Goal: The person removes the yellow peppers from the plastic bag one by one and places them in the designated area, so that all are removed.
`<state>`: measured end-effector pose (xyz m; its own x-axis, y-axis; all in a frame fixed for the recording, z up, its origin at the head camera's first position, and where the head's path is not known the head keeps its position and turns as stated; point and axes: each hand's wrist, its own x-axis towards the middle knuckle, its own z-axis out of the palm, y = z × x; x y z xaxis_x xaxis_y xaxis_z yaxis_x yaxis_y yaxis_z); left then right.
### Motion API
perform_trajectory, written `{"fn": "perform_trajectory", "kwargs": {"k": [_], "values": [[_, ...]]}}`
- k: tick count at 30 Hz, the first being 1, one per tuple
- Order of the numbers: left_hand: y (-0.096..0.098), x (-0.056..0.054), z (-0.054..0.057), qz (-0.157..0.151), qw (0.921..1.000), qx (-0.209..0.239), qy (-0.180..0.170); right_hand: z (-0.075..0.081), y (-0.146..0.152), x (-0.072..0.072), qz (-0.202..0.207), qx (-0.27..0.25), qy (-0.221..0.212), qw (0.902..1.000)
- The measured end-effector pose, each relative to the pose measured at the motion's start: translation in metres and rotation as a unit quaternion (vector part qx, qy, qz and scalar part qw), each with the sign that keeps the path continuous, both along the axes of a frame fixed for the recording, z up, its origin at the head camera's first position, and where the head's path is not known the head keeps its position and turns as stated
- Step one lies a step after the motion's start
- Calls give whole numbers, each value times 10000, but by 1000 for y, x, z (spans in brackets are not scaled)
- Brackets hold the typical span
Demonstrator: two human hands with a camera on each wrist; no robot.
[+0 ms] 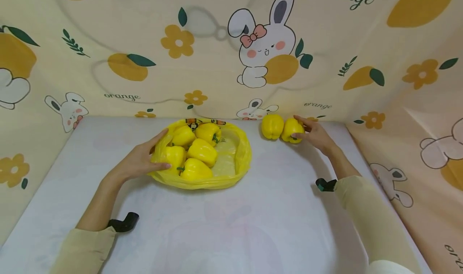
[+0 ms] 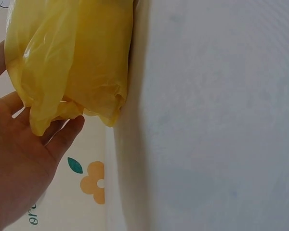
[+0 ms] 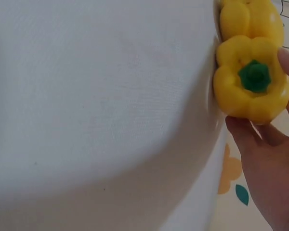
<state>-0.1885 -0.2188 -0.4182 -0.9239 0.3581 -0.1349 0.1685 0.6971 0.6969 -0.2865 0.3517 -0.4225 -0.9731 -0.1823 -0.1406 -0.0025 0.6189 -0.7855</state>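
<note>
A yellow plastic bag (image 1: pixel 243 153) stands on the table with its mouth spread wide and several yellow bell peppers (image 1: pixel 202 152) inside, mostly toward its left side. My left hand (image 1: pixel 139 159) holds the bag's left side, thumb over the near rim and fingers around the back; the left wrist view has this hand (image 2: pixel 24 159) against the bag's gathered end (image 2: pixel 82 62). Toward the back right, my right hand (image 1: pixel 316 135) grips a yellow bell pepper (image 1: pixel 292 129) between thumb and fingers. Its green stem (image 3: pixel 255 76) faces the right wrist camera. A second loose pepper (image 1: pixel 272 126) sits just left of it.
A fabric backdrop (image 1: pixel 209 73) printed with rabbits and oranges rises behind the white table (image 1: pixel 224 230) and along both sides. Black wrist mounts (image 1: pixel 124 222) show at both sleeves.
</note>
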Motion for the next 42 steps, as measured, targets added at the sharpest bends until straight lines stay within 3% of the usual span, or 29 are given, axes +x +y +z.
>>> {"fn": "perform_trajectory", "kwargs": {"k": [8,13,18,22,30,42], "values": [[0,-1,-1,18,10000,3,21,23,-19,16,38,-375,-306,9988],[0,-2,-1,-18,10000,33,78,18,-18,13,-74,-374,-285,9989],[1,-3,0,-28,9999,81,52,3,-10,2,-158,-222,44,9996],[1,-2,1,-14,10000,61,9,2,-11,1,-187,-406,465,9979],[0,-2,1,69,9999,-4,-102,21,-31,6,-82,-611,1248,9903],[3,-1,2,-3,10000,44,-60,49,-79,20,585,-802,1192,9879]]}}
